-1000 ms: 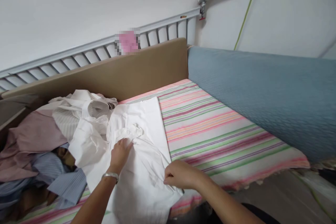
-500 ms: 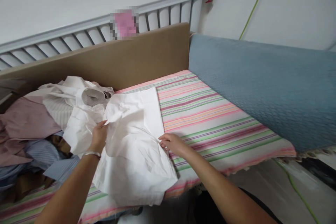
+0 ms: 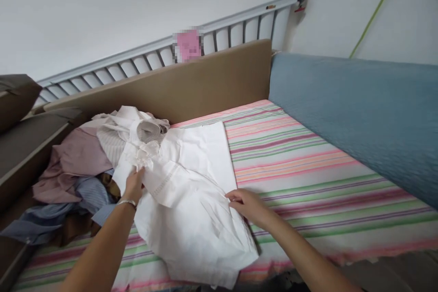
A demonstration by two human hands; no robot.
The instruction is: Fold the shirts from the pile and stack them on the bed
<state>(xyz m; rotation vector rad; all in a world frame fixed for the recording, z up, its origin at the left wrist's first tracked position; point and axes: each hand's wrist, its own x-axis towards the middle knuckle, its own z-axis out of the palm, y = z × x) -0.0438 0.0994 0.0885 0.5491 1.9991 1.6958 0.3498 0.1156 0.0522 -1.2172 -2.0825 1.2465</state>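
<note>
A white shirt (image 3: pixel 201 210) lies spread on the striped cloth, its right edge folded straight and its left part rumpled. My left hand (image 3: pixel 134 185) is closed on a piece of the shirt at its left side, where a flap with a line of openwork folds over the front. Frilly trim shows just above those fingers. At the right edge of the shirt, my right hand (image 3: pixel 247 206) pinches the fabric between bent fingers and thumb.
Left of the shirt is a heap of clothes: a pink garment (image 3: pixel 77 159), blue striped cloth (image 3: pixel 92 194) and pale striped cloth (image 3: pixel 111 141). Brown cushions (image 3: pixel 37 132) stand far left. A brown board (image 3: pixel 219 84) and blue padded backrest (image 3: pixel 342 105) border the striped cloth (image 3: pixel 294 164).
The view has swung left, bringing the brown cushions in. My left hand has laid the shirt's raised part over, so the openwork flap now shows. My right hand stays at the right edge.
</note>
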